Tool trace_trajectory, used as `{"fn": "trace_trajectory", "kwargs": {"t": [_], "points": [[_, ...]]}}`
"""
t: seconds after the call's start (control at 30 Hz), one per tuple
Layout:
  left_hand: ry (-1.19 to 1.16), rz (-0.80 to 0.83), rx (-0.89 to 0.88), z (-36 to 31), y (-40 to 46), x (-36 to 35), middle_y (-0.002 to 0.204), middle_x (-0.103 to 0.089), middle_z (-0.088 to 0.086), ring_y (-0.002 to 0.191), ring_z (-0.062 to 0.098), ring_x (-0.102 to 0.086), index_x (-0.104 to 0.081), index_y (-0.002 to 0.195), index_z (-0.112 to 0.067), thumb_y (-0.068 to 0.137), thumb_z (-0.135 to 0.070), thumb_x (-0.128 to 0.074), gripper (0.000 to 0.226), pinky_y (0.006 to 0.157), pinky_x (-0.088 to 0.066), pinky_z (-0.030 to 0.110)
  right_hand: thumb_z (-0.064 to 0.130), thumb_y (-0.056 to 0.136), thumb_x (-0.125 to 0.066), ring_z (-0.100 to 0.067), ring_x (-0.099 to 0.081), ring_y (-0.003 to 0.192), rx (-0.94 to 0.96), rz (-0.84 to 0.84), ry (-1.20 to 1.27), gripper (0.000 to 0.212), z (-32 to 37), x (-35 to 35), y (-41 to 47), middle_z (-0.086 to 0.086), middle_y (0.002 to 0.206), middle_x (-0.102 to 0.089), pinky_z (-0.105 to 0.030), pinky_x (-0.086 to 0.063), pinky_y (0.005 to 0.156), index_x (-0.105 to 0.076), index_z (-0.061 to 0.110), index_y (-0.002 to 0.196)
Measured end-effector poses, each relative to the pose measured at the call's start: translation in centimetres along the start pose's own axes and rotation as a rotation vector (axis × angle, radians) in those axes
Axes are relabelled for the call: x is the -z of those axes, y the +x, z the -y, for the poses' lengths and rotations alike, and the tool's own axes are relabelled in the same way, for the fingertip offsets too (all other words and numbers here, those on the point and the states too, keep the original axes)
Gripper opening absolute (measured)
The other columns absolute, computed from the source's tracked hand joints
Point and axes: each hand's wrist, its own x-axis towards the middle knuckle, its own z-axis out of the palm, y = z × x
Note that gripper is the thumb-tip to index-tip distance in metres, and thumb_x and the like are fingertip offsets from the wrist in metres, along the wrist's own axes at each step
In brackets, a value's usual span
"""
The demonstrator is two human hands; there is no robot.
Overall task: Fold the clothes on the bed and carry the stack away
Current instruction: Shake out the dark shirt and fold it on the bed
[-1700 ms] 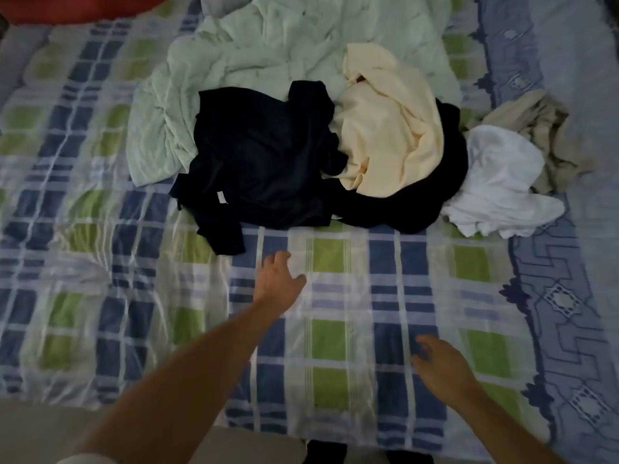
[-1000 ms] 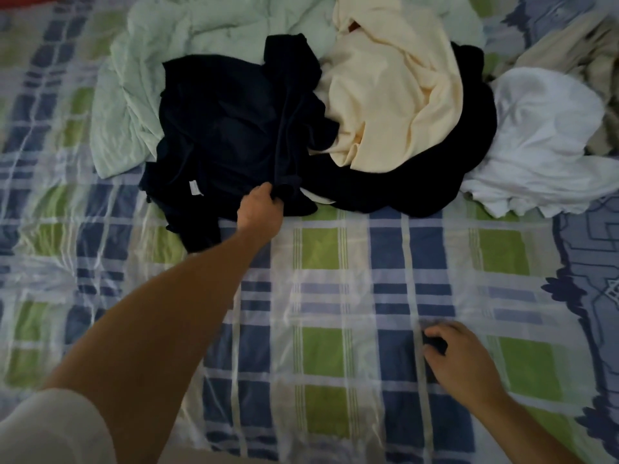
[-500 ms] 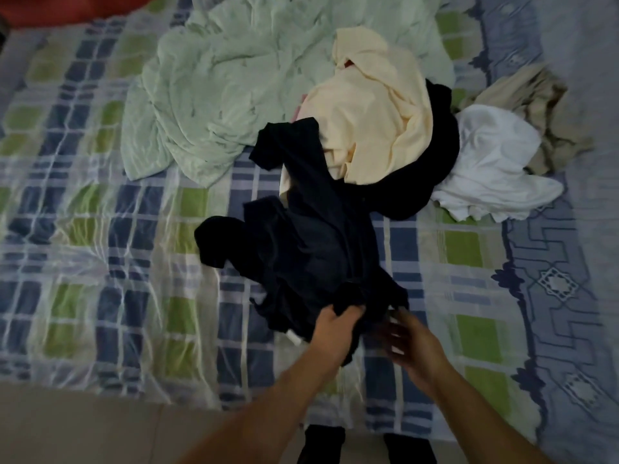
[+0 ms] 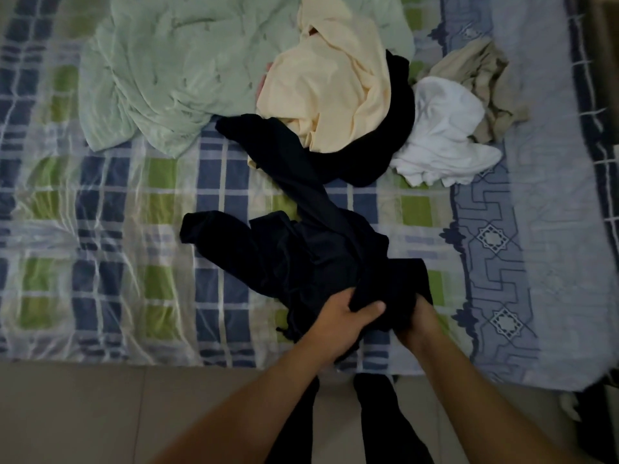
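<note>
both hands, left (image 4: pixel 341 316) and right (image 4: pixel 418 316), grip a dark garment (image 4: pixel 301 256) on the checked bed (image 4: pixel 134 229).

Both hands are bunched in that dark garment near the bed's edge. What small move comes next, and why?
Probably spread it flat: the left hand and right hand grip the crumpled dark garment, whose far end trails toward the pile.

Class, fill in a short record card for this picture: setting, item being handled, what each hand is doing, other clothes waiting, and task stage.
Setting: checked bedsheet on a bed
Item handled: dark garment, bunched, near the bed's front edge
Left hand: grips the garment
Right hand: grips it too, fingers hidden in cloth
Waiting: cream garment, white garment, beige garment, pale green cloth
Stage: nothing folded yet
</note>
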Motion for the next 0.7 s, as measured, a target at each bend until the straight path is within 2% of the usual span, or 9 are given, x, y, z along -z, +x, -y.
{"fn": "trace_trajectory", "kwargs": {"t": [0.07,0.13,0.2,0.27,0.37,0.43,0.5,0.6,0.7], "points": [[-0.021,-0.169,-0.059,-0.4,0.6,1.5,0.106,-0.078,-0.013,0.101,0.006,-0.073,-0.077,0.11,-0.029,0.097,-0.036,-0.07,0.017,0.084,-0.056,0.022,0.015,0.109,-0.039,-0.032,-0.066,0.109,0.053,-0.032,0.039,0.033,1.8,0.9,0.5,-0.016,0.121,-0.068,-0.045,-0.055,0.093,-0.064,0.006,0.13],[-0.042,-0.355,-0.055,-0.8,1.5,3.6,0.098,-0.079,-0.01,0.093,0.009,-0.074,-0.079,0.096,-0.031,0.097,-0.031,-0.07,0.009,0.081,-0.058,0.026,0.008,0.107,-0.043,-0.027,-0.07,0.099,0.112,-0.033,0.078,0.029,3.7,1.8,0.7,-0.013,0.114,-0.072,-0.038,-0.059,0.081,-0.069,0.011,0.119],[0.031,-0.443,-0.039,-1.1,2.3,5.8,0.092,-0.078,-0.011,0.088,0.008,-0.074,-0.079,0.089,-0.035,0.096,-0.023,-0.07,0.017,0.075,-0.057,0.022,0.006,0.105,-0.047,-0.026,-0.069,0.093,0.156,-0.08,0.067,0.027,5.3,2.6,1.0,-0.012,0.112,-0.072,-0.034,-0.059,0.071,-0.068,0.009,0.122],[0.149,-0.454,-0.029,-1.4,3.0,7.4,0.092,-0.078,-0.011,0.088,0.008,-0.073,-0.079,0.088,-0.033,0.094,-0.017,-0.071,0.019,0.079,-0.057,0.025,0.006,0.105,-0.049,-0.03,-0.067,0.103,0.177,-0.152,0.065,0.032,6.3,3.3,1.5,-0.016,0.123,-0.068,-0.039,-0.058,0.082,-0.064,0.005,0.133],[0.346,-0.494,-0.05,-1.7,4.0,9.0,0.088,-0.076,-0.016,0.085,0.003,-0.071,-0.078,0.087,-0.033,0.091,-0.022,-0.076,0.011,0.083,-0.057,0.028,0.001,0.104,-0.047,-0.033,-0.062,0.117,0.208,-0.227,0.106,0.038,7.8,3.5,2.4,-0.019,0.135,-0.063,-0.045,-0.054,0.1,-0.058,0.004,0.14],[0.442,-0.554,-0.034,-1.8,4.5,9.7,0.083,-0.074,-0.017,0.082,0.003,-0.069,-0.074,0.082,-0.033,0.09,-0.033,-0.076,0.008,0.08,-0.056,0.029,-0.002,0.103,-0.044,-0.027,-0.065,0.105,0.24,-0.289,0.14,0.04,8.8,3.7,2.9,-0.018,0.133,-0.063,-0.036,-0.057,0.088,-0.057,0.002,0.141],[0.46,-0.573,0.044,-1.4,5.0,10.0,0.076,-0.071,-0.007,0.08,0.017,-0.07,-0.068,0.076,-0.025,0.091,-0.04,-0.073,0.022,0.078,-0.058,0.038,0.001,0.103,-0.045,-0.019,-0.065,0.092,0.25,-0.323,0.142,0.038,9.9,4.1,3.3,-0.014,0.128,-0.064,-0.03,-0.057,0.078,-0.058,0.0,0.139],[0.352,-0.537,0.129,-0.9,5.4,9.5,0.079,-0.066,0.014,0.084,0.038,-0.068,-0.059,0.076,-0.011,0.098,-0.041,-0.063,0.037,0.081,-0.058,0.053,0.006,0.103,-0.049,-0.018,-0.066,0.095,0.244,-0.259,0.092,0.033,10.5,5.1,4.1,-0.012,0.124,-0.067,-0.032,-0.057,0.089,-0.059,0.006,0.135],[0.211,-0.5,0.1,-1.0,5.4,6.8,0.091,-0.069,0.018,0.086,0.033,-0.068,-0.062,0.086,-0.005,0.102,-0.039,-0.059,0.037,0.082,-0.057,0.051,0.005,0.099,-0.057,-0.026,-0.067,0.105,0.245,-0.286,-0.202,0.044,8.5,5.5,3.7,-0.019,0.128,-0.066,-0.035,-0.055,0.086,-0.052,0.008,0.142]]}}
